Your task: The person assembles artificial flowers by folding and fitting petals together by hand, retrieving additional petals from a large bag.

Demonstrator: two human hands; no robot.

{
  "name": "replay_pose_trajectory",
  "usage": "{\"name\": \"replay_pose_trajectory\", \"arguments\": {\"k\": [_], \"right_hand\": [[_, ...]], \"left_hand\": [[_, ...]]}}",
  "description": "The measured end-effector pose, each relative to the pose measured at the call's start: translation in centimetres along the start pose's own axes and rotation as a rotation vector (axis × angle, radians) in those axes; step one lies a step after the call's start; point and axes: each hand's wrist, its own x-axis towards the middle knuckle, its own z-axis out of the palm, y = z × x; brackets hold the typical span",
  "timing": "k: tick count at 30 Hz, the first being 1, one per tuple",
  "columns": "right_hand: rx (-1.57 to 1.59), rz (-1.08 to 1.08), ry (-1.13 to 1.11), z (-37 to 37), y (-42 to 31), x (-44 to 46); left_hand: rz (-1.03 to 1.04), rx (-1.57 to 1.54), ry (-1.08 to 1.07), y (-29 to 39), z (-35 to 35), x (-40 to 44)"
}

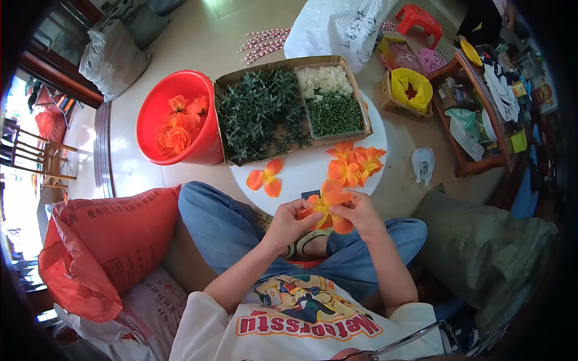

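Observation:
Between my two hands, over the near edge of the round white table (241,178), is an orange artificial flower petal piece (332,195) with a yellow centre. My left hand (292,221) pinches its left side, and my right hand (361,213) grips its right side with the thumb near the centre. On the table lie a separate orange petal piece (265,178) to the left and a cluster of orange petals (355,165) to the right. Behind them, a cardboard box (279,157) holds dark green plastic leaves (259,111) and a clear tray with green pieces (334,114) and whitish pieces (325,81).
A red bucket (147,123) with orange flowers stands left of the box. Red sack (120,240) and dark green sack (481,240) flank my legs. A white plastic bag (331,30) is behind the table; a yellow-lined box (409,90) and wooden shelf (460,144) stand right.

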Motion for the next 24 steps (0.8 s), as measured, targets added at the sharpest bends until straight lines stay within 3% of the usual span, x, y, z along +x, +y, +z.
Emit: {"name": "replay_pose_trajectory", "arguments": {"k": [24], "right_hand": [[-0.253, 0.006, -0.015, 0.0, 0.3, 1.0]], "left_hand": [[0.041, 0.004, -0.017, -2.8, -1.4, 0.8]]}}
